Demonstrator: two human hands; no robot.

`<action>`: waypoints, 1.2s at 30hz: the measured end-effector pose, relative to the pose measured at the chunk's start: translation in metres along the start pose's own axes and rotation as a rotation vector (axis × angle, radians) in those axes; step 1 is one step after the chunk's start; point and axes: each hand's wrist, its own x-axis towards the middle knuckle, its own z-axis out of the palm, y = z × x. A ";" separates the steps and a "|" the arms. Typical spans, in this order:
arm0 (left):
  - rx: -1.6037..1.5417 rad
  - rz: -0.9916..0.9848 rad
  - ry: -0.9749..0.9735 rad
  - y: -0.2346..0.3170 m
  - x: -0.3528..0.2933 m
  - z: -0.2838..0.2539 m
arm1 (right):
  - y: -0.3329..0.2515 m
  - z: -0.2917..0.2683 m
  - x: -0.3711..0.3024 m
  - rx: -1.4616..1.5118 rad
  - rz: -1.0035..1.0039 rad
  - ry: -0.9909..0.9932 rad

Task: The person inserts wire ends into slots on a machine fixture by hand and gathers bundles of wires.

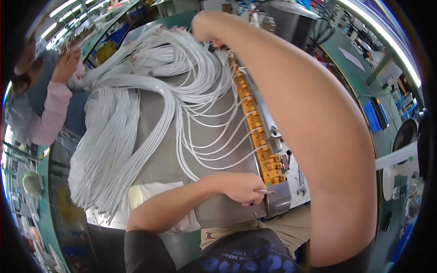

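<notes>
My left hand is closed at the near end of a long orange-yellow fixture strip. A thin pale stick-like piece with a darker tip pokes out of its fingers; its exact kind is unclear. Across the table, my right hand is bent down at the strip's far end, fingers drawn together beside white cables. Its fingertips are mostly hidden, and I cannot see what they hold. Several single white cables curve from the bundle into slots along the strip.
A thick bundle of white cables hangs over the table's left side. A white cloth or bag lies by my left forearm. A wrench lies right of the strip. Another person's hand is at the far left, near the cables.
</notes>
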 end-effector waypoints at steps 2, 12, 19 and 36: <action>-0.025 0.004 -0.068 0.001 0.004 0.005 | 0.015 -0.003 0.016 -0.054 0.006 -0.004; -0.143 0.155 0.358 0.002 -0.009 0.011 | 0.048 0.062 -0.216 0.616 -0.534 0.199; -0.222 0.102 0.493 0.020 -0.002 0.002 | 0.118 0.130 -0.313 1.123 0.154 0.096; -0.201 -0.163 0.489 0.032 -0.005 0.017 | 0.128 0.200 -0.293 1.493 0.259 0.031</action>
